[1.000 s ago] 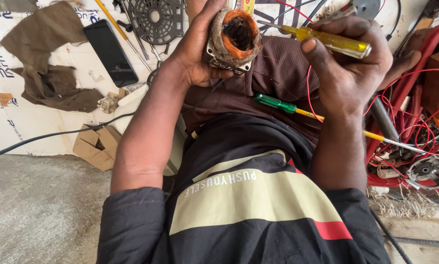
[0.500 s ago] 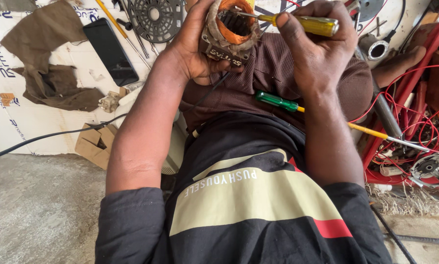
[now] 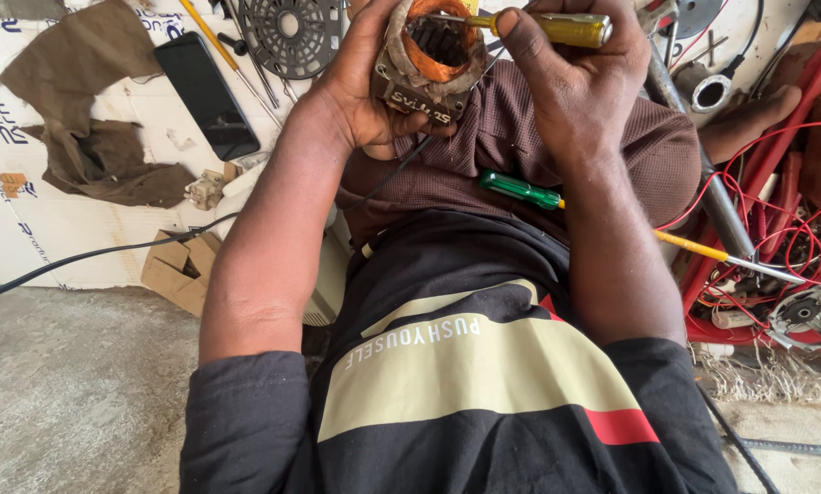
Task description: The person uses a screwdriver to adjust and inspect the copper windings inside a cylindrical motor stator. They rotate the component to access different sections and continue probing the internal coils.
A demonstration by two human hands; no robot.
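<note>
The left hand (image 3: 374, 87) cups a motor stator (image 3: 429, 55) from below and the side, fingers wrapped tight around its metal body — copper winding faces up. The right hand (image 3: 571, 91) is closed on a yellow-handled screwdriver (image 3: 557, 29), whose shaft reaches left from the fist into the stator's bore; the tip is hidden inside. Just below the right wrist, 1 green screwdriver (image 3: 520, 190) lies on the lap. Left of the left forearm lie a phone (image 3: 205, 91) and a fan grille (image 3: 291, 35) on the white sheet (image 3: 81, 229).
</note>
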